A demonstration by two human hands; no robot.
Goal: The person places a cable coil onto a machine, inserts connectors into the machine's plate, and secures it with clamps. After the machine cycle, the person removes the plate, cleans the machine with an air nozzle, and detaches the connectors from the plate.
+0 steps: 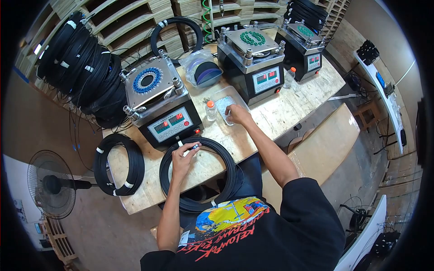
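Above the coil of black cable [232, 169], my left hand [181, 160] is closed on a small cable connector [195, 147] with a blue and white end. A bit of white shows beside those fingers too. My right hand [238, 114] dips into a clear plastic tray [244, 105] of small whitish pieces [223, 105]. Its fingers are pinched together, and whatever they hold is hidden. Just left of the tray stands a small clear bottle [210, 113] with an orange cap.
A polishing machine [169, 126] with a ring of blue connectors stands left; two more machines, one here [264, 81], carry green rings. Another cable coil [135, 165] lies at the table's left end. A fan [52, 184] and stacked cable coils [81, 63] stand further left.
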